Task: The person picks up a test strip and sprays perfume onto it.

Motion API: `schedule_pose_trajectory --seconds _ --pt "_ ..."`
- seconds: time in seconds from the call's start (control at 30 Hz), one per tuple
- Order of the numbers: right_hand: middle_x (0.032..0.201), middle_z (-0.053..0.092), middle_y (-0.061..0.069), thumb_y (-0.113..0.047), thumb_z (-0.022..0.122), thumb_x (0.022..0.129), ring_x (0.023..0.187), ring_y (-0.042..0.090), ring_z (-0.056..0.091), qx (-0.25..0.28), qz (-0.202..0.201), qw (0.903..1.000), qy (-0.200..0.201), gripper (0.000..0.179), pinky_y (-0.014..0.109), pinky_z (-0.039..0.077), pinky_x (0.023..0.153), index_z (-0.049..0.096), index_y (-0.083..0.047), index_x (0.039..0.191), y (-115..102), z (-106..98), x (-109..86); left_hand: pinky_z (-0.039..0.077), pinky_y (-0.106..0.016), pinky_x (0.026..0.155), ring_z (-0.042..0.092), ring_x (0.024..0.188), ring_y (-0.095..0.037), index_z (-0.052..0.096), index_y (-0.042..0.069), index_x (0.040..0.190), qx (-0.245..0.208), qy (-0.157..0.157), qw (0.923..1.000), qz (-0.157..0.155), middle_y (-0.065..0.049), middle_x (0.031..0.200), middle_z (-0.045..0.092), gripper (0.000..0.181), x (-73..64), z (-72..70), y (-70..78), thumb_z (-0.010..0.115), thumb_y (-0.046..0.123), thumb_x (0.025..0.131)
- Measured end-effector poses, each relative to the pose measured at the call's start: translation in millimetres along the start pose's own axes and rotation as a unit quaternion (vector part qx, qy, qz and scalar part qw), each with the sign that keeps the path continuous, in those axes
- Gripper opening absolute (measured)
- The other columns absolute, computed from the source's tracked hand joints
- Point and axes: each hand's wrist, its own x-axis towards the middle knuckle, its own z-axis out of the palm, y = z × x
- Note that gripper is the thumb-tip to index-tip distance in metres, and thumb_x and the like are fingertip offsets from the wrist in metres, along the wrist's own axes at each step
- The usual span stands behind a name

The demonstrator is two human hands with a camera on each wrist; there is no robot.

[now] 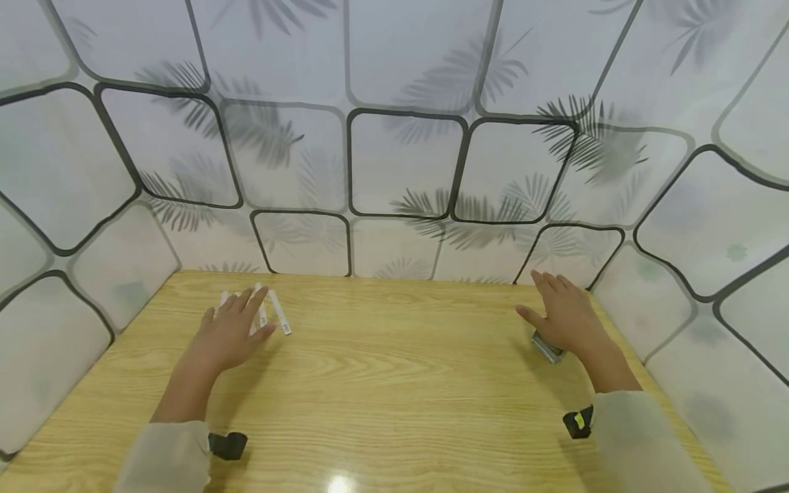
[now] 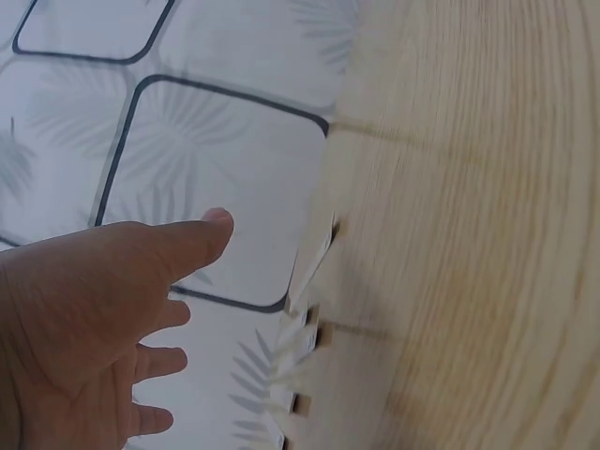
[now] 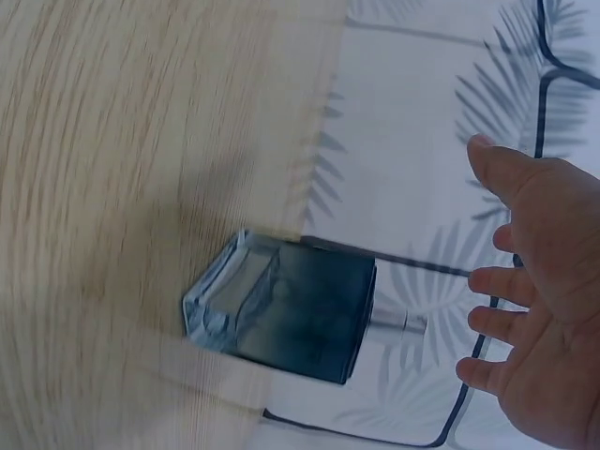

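Note:
Above the left part of the table hovers my left hand point(image 1: 227, 337), fingers spread and nothing held. Several narrow white paper strips point(image 1: 280, 313) lie beneath and beside it, some partly hidden by the fingers. The left wrist view catches the strips point(image 2: 298, 352) edge-on, apart from the hand. On the right, my right hand point(image 1: 566, 316) is held out with its fingers extended, over a glass perfume bottle point(image 1: 545, 348) that it mostly covers in the head view. In the right wrist view, the bottle point(image 3: 309, 314) shows dark blue-green liquid, a thick clear base and an uncapped spray nozzle point(image 3: 398, 322).
Both hands are over a light wood-grain table point(image 1: 382, 383). Pale panels point(image 1: 407, 164) with dark rounded outlines and leaf prints rise along the back and both sides. Each sleeve has a small black device point(image 1: 228, 446) at the wrist.

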Motion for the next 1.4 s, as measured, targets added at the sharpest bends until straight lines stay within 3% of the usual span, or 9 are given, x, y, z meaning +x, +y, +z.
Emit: schedule_pose_trajectory --seconds 0.13,0.3,0.53,0.73,0.9,1.13,1.27,1.4 --pt "0.153 0.033 0.04 -0.049 0.053 0.105 0.139 0.06 0.03 0.014 0.004 0.9999 0.002 0.084 0.073 0.027 0.11 0.024 0.011 0.156 13 -4 -5.8 0.016 -0.084 0.105 0.021 0.141 -0.063 0.018 0.002 0.162 -0.001 -0.005 0.9999 -0.01 -0.039 0.158 0.021 0.076 -6.5 -1.6 -10.7 0.051 0.042 0.107" --pt "0.156 0.026 0.041 -0.052 0.051 0.105 0.14 0.061 0.026 0.072 0.022 0.9969 -0.022 0.089 0.075 0.024 0.11 0.018 0.011 0.158 34 -9 -16.7 0.024 -0.083 0.102 0.027 0.138 -0.064 0.019 -0.003 0.16 -0.001 -0.009 0.9999 -0.015 -0.041 0.156 0.024 0.077 -12.1 -3.1 -26.7 0.052 0.042 0.107" --pt "0.157 0.024 0.041 -0.048 0.054 0.105 0.138 0.063 0.027 0.128 0.036 0.99 -0.047 0.089 0.076 0.027 0.106 0.015 0.012 0.158 59 -7 -34.7 0.032 -0.082 0.096 0.03 0.132 -0.069 0.016 -0.007 0.16 -0.035 -0.026 0.9986 -0.031 -0.044 0.153 0.026 0.082 -21.3 -5.1 -49.1 0.052 0.043 0.106" --pt "0.157 0.024 0.04 -0.051 0.065 0.098 0.137 0.064 0.027 0.145 0.051 0.9852 -0.077 0.098 0.077 0.029 0.103 0.015 0.007 0.16 68 -4 -47.8 0.028 -0.081 0.1 0.026 0.129 -0.072 0.013 -0.013 0.157 -0.063 -0.035 0.9963 -0.047 -0.048 0.149 0.025 0.085 -28.9 -7.8 -65.7 0.059 0.037 0.105" --pt "0.155 0.026 0.042 -0.052 0.069 0.095 0.133 0.067 0.031 0.162 0.061 0.9805 -0.093 0.1 0.079 0.035 0.096 0.016 0.0 0.162 76 5 -57.0 0.03 -0.078 0.103 0.03 0.128 -0.071 0.018 -0.017 0.154 -0.079 -0.029 0.9957 -0.038 -0.05 0.145 0.03 0.084 -30.5 -9.5 -70.7 0.064 0.031 0.102" --pt "0.153 0.036 0.038 -0.027 0.074 0.096 0.132 0.064 0.038 0.249 0.024 0.9658 -0.07 0.086 0.075 0.039 0.099 0.025 0.006 0.159 91 31 -63.0 0.045 -0.071 0.094 0.056 0.112 -0.062 0.019 -0.017 0.154 -0.106 -0.034 0.9928 -0.044 -0.05 0.135 0.043 0.082 -28.4 -7.8 -74.3 0.066 0.026 0.101" --pt "0.15 0.039 0.038 -0.014 0.077 0.093 0.129 0.063 0.042 0.29 0.01 0.955 -0.062 0.082 0.07 0.045 0.097 0.029 0.012 0.154 95 43 -61.3 0.05 -0.067 0.09 0.059 0.11 -0.058 0.021 -0.016 0.154 -0.123 -0.039 0.9903 -0.051 -0.045 0.131 0.05 0.08 -25.1 -5.3 -78.7 0.065 0.026 0.102" --pt "0.15 0.038 0.039 -0.011 0.078 0.091 0.125 0.065 0.047 0.31 0.019 0.9483 -0.066 0.081 0.066 0.048 0.096 0.032 0.015 0.152 97 50 -57.7 0.052 -0.064 0.089 0.057 0.114 -0.058 0.025 -0.016 0.152 -0.132 -0.042 0.988 -0.069 -0.04 0.128 0.056 0.08 -21.4 -2.8 -84.5 0.066 0.03 0.102"
